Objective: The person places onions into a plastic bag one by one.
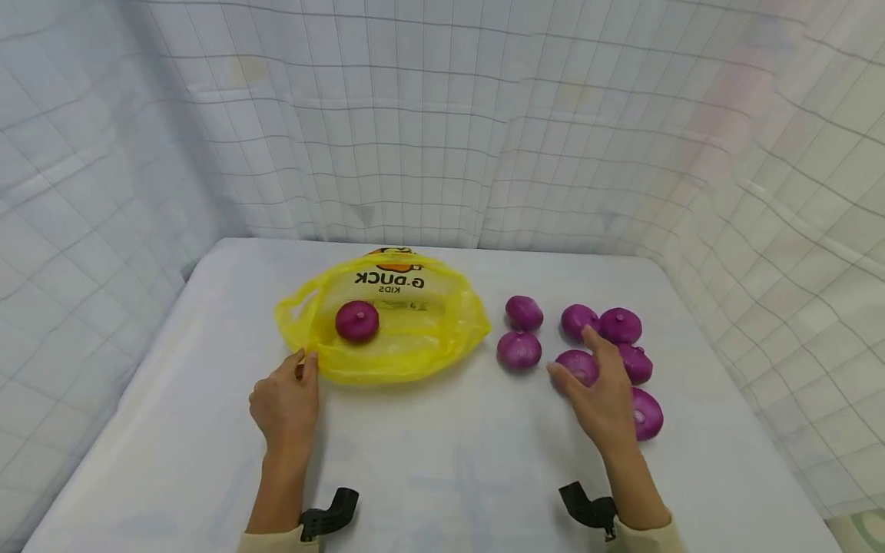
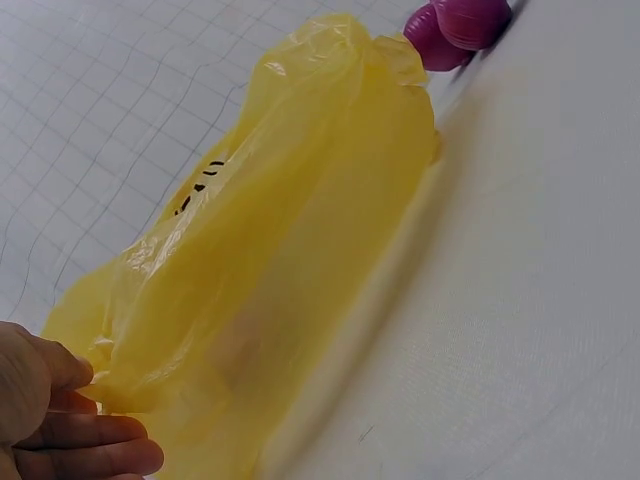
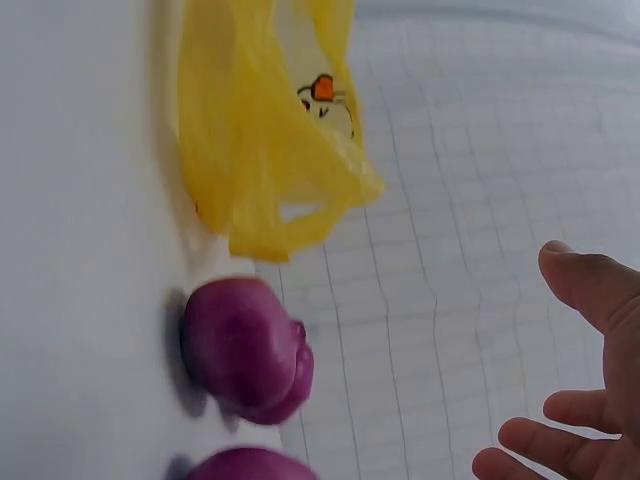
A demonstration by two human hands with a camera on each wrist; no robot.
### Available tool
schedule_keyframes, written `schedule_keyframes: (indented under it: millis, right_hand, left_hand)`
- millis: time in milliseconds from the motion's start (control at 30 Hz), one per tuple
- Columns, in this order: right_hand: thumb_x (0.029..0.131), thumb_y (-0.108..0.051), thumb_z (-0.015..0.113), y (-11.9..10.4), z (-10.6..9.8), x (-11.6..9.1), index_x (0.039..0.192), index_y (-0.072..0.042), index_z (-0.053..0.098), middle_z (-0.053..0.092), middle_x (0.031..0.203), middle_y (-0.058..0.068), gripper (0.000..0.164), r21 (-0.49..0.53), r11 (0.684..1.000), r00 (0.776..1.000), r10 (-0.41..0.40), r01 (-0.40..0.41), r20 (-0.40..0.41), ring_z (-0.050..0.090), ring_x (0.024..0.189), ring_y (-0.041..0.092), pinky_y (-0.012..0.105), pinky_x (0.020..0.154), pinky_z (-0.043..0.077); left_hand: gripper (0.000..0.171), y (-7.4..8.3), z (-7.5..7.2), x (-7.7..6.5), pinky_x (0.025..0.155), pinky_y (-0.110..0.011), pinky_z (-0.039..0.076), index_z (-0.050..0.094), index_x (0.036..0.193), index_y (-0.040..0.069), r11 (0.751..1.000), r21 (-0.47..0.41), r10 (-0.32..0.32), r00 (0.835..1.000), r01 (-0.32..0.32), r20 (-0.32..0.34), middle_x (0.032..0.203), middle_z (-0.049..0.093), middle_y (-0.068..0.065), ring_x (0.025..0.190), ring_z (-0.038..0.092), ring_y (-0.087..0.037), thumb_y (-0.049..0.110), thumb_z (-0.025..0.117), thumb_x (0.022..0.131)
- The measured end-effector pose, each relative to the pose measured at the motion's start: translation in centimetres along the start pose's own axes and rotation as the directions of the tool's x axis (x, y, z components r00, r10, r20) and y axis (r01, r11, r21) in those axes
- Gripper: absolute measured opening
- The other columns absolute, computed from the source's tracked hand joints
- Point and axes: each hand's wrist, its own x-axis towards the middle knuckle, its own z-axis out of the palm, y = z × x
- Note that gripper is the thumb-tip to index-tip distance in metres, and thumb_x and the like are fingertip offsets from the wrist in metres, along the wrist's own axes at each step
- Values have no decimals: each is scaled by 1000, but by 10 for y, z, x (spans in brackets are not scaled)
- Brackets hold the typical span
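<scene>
A yellow plastic bag (image 1: pixel 408 361) with a printed duck logo stands with its mouth spread open, and one purple onion (image 1: pixel 356 321) sits inside it. My left hand (image 1: pixel 286 395) pinches the bag's near left rim between thumb and fingers; in the left wrist view the thumb presses the film against the fingers. My right hand (image 1: pixel 600 388) hovers over the loose onions with thumb and fingers spread, holding nothing. Just beyond its thumb is a purple onion (image 1: pixel 575 365), partly covered by the hand in the head view.
Two onions, one nearer (image 1: pixel 518 351) and one farther (image 1: pixel 523 313), lie between the bag and the right hand. Several more onions (image 1: pixel 620 326) cluster to the right. White sheeting with a grid pattern (image 1: pixel 442 138) hangs around the white table (image 1: pixel 442 461).
</scene>
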Motion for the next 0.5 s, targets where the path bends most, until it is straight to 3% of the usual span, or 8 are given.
schedule_keyframes:
  millis: [200, 500]
  right_hand:
    - [79, -34, 75, 39, -29, -9, 146, -8, 34, 41, 146, 19, 82, -143, 984, 991, 96, -109, -95, 36, 132, 37, 56, 106, 31]
    - [77, -38, 75, 87, -46, -23, 146, 0, 29, 38, 140, 32, 91, -275, 931, 969, 220, -242, -110, 31, 125, 48, 60, 102, 29]
  left_hand:
    - [28, 0, 0, 3, 60, -57, 47, 71, 106, 1, 1000, 6, -5, 1000, 5, -17, 85, 72, -20, 74, 65, -48, 22, 61, 90]
    - [29, 0, 4, 4, 60, -56, 49, 70, 107, 1, 1000, -4, -5, 1000, 5, 8, 86, 72, -20, 75, 66, -47, 22, 61, 91]
